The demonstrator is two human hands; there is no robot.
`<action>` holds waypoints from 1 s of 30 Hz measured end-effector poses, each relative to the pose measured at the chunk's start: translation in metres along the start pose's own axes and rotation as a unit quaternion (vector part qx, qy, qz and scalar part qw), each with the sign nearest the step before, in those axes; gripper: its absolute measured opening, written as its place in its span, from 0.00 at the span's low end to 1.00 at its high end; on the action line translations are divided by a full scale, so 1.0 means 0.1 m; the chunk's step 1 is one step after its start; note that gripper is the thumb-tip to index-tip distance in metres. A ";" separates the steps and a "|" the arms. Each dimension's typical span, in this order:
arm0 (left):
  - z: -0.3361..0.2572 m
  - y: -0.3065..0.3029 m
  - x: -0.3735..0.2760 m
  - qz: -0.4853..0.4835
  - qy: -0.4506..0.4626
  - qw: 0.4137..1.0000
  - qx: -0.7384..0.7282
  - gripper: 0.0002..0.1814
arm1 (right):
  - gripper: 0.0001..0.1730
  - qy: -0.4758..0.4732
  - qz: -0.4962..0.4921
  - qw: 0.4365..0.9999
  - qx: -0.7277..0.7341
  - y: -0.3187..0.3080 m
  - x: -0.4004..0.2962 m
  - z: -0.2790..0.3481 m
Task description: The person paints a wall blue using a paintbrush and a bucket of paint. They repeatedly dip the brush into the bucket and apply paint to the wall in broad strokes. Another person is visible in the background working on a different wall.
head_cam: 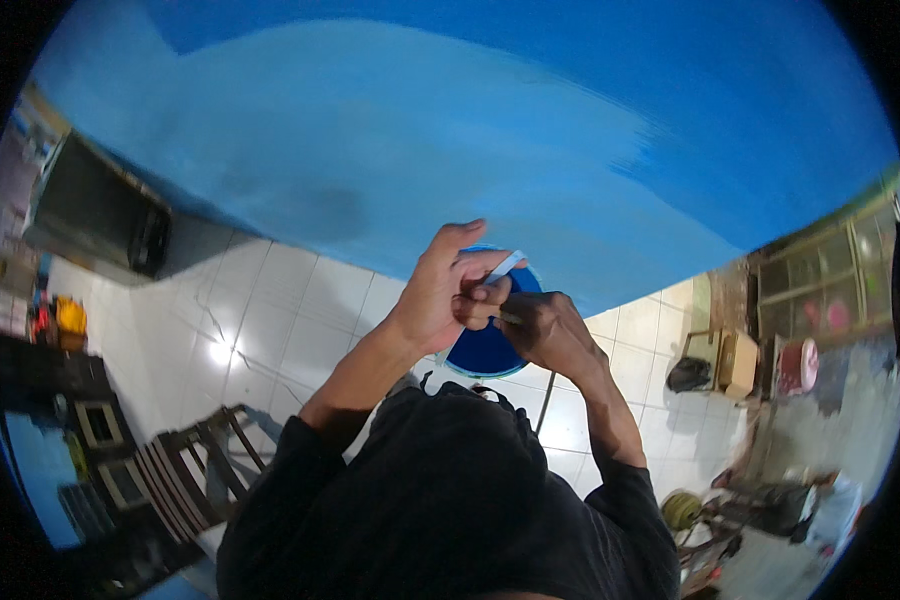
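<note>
Both of my hands meet above a round bucket of dark blue paint (pixel 487 354), whose rim shows around them. My left hand (pixel 461 289) has its thumb raised and its fingers curled around a thin, pale blue strip-like piece (pixel 505 265); what it belongs to is hidden by the fingers. My right hand (pixel 546 330) is closed against the left fingertips, on something small and thin that is mostly covered. Beyond the bucket rises a wall (pixel 345 135) with light blue below and darker blue above, brush marks showing at the border.
White floor tiles (pixel 285 307) lie around the bucket. A dark wooden chair (pixel 195 472) stands at lower left, and a dark boxy appliance (pixel 97 202) at upper left. Cardboard boxes (pixel 736 364) and a glazed cabinet (pixel 825 270) are at right, with assorted items at lower right.
</note>
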State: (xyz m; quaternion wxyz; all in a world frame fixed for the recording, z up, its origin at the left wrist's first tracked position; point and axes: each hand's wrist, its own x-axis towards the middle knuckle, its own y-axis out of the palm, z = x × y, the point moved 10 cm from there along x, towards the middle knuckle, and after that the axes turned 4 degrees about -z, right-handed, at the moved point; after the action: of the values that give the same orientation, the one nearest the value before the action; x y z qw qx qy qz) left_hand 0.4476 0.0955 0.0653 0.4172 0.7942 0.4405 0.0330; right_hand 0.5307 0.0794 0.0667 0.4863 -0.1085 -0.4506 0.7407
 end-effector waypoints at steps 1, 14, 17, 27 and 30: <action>0.01 0.03 0.02 0.001 -0.003 1.000 0.015 0.49 | 0.14 0.009 -0.034 0.999 -0.009 -0.09 -0.03 -0.03; 0.19 0.16 0.17 -0.025 0.023 0.994 0.105 0.69 | 0.14 0.159 -0.074 0.953 0.249 -0.04 -0.43 -0.51; 0.24 0.11 0.19 -0.045 0.037 0.993 0.106 0.70 | 0.13 0.168 -0.073 0.945 0.271 -0.06 -0.49 -0.62; 0.53 0.02 0.18 -0.095 0.018 0.990 0.099 0.66 | 0.17 0.003 -0.200 0.979 0.036 -0.34 -0.68 -0.51; 0.62 -0.02 0.13 -0.116 0.004 0.990 0.080 0.66 | 0.16 0.006 -0.208 0.978 0.000 -0.29 -0.75 -0.50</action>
State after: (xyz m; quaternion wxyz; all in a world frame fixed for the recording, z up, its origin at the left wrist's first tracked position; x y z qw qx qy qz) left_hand 0.4802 0.0662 0.0194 0.3511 0.7684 0.5329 -0.0480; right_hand 0.6166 0.0499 0.0402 0.6323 -0.0172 -0.4607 0.6227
